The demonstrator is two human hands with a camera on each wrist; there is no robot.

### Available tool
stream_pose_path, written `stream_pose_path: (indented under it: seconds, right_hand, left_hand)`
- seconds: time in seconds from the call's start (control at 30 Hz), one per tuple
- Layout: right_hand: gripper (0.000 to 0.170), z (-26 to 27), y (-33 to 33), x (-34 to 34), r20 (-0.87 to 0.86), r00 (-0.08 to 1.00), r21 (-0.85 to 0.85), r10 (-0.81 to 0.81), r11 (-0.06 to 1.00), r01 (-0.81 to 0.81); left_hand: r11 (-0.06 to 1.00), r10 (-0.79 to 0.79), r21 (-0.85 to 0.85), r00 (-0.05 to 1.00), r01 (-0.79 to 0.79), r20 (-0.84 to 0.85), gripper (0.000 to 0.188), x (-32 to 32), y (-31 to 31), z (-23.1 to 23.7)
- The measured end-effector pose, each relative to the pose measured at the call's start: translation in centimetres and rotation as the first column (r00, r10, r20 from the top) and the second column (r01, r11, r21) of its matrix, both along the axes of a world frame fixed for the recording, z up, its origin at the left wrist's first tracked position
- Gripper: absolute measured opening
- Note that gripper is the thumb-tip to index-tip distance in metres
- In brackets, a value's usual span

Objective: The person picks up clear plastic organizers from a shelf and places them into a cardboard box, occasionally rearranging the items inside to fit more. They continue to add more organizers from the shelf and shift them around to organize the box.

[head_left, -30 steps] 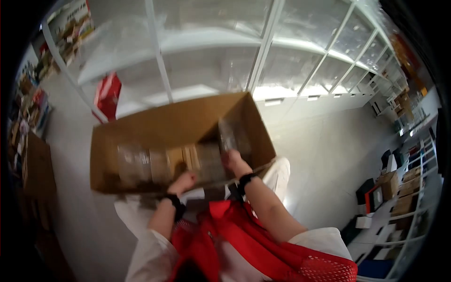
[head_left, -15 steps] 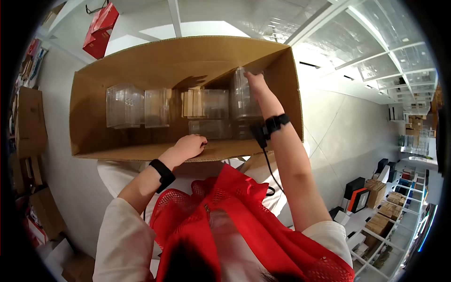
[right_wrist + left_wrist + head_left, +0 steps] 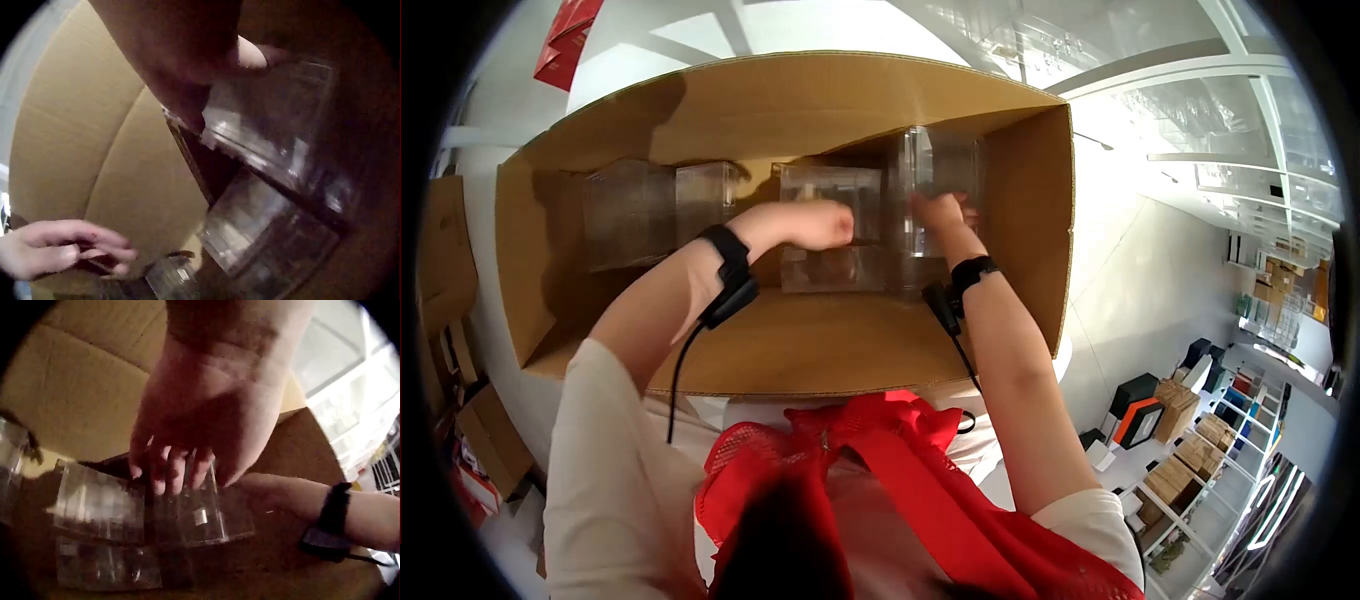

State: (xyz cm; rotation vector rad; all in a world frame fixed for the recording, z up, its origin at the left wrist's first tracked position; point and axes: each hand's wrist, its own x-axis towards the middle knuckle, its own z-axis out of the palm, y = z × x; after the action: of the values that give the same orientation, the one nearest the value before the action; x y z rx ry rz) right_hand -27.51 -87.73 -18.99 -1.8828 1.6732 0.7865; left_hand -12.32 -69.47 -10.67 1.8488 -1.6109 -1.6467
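Clear plastic boxes (image 3: 630, 218) sit leftmost in our cardboard carton (image 3: 850, 345); our left grip (image 3: 815, 224), loose-fingered and empty, is above the middle boxes (image 3: 830, 272); our right grip (image 3: 945, 214) holds the right-end box (image 3: 948, 160).

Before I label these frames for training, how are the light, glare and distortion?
Head: wide-angle curve bows the cardboard box, corners black, white glare right of it; left wrist: dim, shadow across the left hand; right wrist: dark, glints on a clear container.
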Motion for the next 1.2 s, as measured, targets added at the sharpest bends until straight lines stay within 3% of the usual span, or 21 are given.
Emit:
stream_pose_path:
  seconds: [0.07, 0.1, 0.17, 0.2, 0.23, 0.27, 0.33, 0.37, 0.4, 0.43, 0.53, 0.6, 0.73, 0.77, 0.87, 0.93, 1.03, 1.13, 1.17, 1.2]
  right_hand:
    - [0.086, -5.3, -5.3, -1.9, 0.117, 0.992, 0.122, 0.044, 0.991, -0.058]
    - [0.069, -6.3, -7.1, -1.4, -0.062, 0.966, 0.078, 0.253, 0.966, -0.248]
    - [0.067, -5.9, -5.2, 0.5, -0.072, 0.996, -0.208, -0.050, 0.977, 0.034]
    - [0.065, -4.3, -5.2, 0.6, -0.016, 0.999, -0.194, -0.044, 0.980, 0.040]
    - [0.063, -2.7, -5.2, 0.7, 0.040, 0.998, -0.177, -0.039, 0.983, 0.046]
    - [0.060, 0.4, -6.0, -0.5, 0.150, 0.983, -0.014, 0.102, 0.995, -0.101]
    - [0.055, 1.5, -6.3, -1.8, 0.268, 0.956, 0.139, 0.122, 0.977, -0.164]
    - [0.055, 1.1, -6.2, -1.7, 0.261, 0.965, 0.140, 0.027, 0.988, -0.066]
    - [0.054, 0.7, -6.1, -1.7, 0.256, 0.964, 0.142, -0.074, 0.989, 0.038]
    - [0.056, 1.4, -6.2, -2.1, 0.325, 0.942, 0.239, -0.079, 0.971, -0.001]
    - [0.061, 5.3, -6.1, -2.9, 0.470, 0.862, 0.434, -0.187, 0.900, -0.041]
    - [0.064, 6.3, -6.1, -3.0, 0.487, 0.811, 0.480, -0.325, 0.875, 0.062]
    - [0.067, 5.4, -6.1, -3.7, 0.460, 0.833, 0.413, -0.308, 0.904, 0.106]
    - [0.067, 4.9, -6.1, -4.0, 0.474, 0.814, 0.428, -0.334, 0.896, 0.118]
    - [0.069, 4.1, -5.3, -4.9, 0.579, 0.686, 0.500, -0.440, 0.857, 0.127]
    - [0.071, 2.9, -4.5, -4.6, 0.602, 0.705, 0.426, -0.375, 0.897, 0.113]
    - [0.075, -1.8, -2.5, -4.2, 0.431, 0.900, 0.108, -0.069, 0.994, 0.025]
    - [0.076, -0.8, -0.3, -4.4, 0.427, 0.898, -0.046, -0.107, 0.989, 0.139]
    - [0.074, -1.5, -0.8, -4.8, 0.408, 0.906, -0.033, -0.112, 0.990, 0.137]
    - [0.073, -2.0, -1.3, -5.4, 0.493, 0.851, 0.087, -0.179, 0.984, 0.157]
  left_hand:
    - [0.967, 0.254, -0.021, 0.965, -0.253, 0.062, 0.041, -0.2, -3.2, -3.6]
    - [0.937, 0.349, -0.034, 0.935, -0.348, 0.055, 0.046, -1.1, -4.4, -5.9]
    - [0.855, 0.518, -0.006, 0.854, -0.518, 0.047, 0.060, -4.0, -6.1, -9.8]
    - [0.807, 0.587, 0.035, 0.808, -0.589, 0.052, 0.069, -5.8, -7.0, -10.5]
    - [0.742, 0.633, 0.260, 0.774, -0.617, 0.030, 0.084, -6.8, -7.9, -8.2]
    - [0.694, 0.706, 0.315, 0.699, -0.648, -0.118, 0.090, -7.8, -8.0, -8.0]
    - [0.545, 0.833, 0.285, 0.547, -0.789, -0.080, 0.088, -11.6, -8.9, -16.2]
    - [0.508, 0.860, 0.253, 0.499, -0.823, -0.102, 0.083, -12.0, -8.9, -14.3]
    - [0.472, 0.881, 0.220, 0.456, -0.854, -0.123, 0.078, -12.1, -8.8, -9.9]
    - [0.438, 0.898, 0.187, 0.416, -0.879, -0.145, 0.073, -12.2, -8.7, -7.5]
    - [0.380, 0.918, -0.002, 0.377, -0.925, -0.123, 0.059, -13.6, -9.0, -12.2]
    - [0.367, 0.927, 0.085, 0.357, -0.926, -0.116, 0.055, -13.2, -8.8, -10.8]
    - [0.360, 0.932, 0.222, 0.340, -0.906, -0.123, 0.058, -12.4, -7.7, -8.7]
    - [0.282, 0.952, 0.202, 0.247, -0.938, -0.182, 0.056, -12.4, -7.0, -8.8]
    - [0.216, 0.969, 0.244, 0.177, -0.946, -0.170, 0.054, -11.6, -4.8, -8.5]
    - [0.224, 0.967, 0.291, 0.175, -0.930, -0.183, 0.053, -11.1, -4.2, -8.9]
    - [0.211, 0.963, 0.296, 0.147, -0.932, -0.226, 0.053, -11.3, -4.0, -9.0]
    - [0.143, 0.968, 0.330, 0.063, -0.933, -0.242, 0.055, -11.7, -4.2, -9.1]
    - [0.114, 0.969, 0.355, 0.026, -0.928, -0.244, 0.055, -11.8, -4.2, -9.1]
    - [0.084, 0.970, 0.380, -0.012, -0.921, -0.244, 0.056, -11.9, -4.2, -9.1]
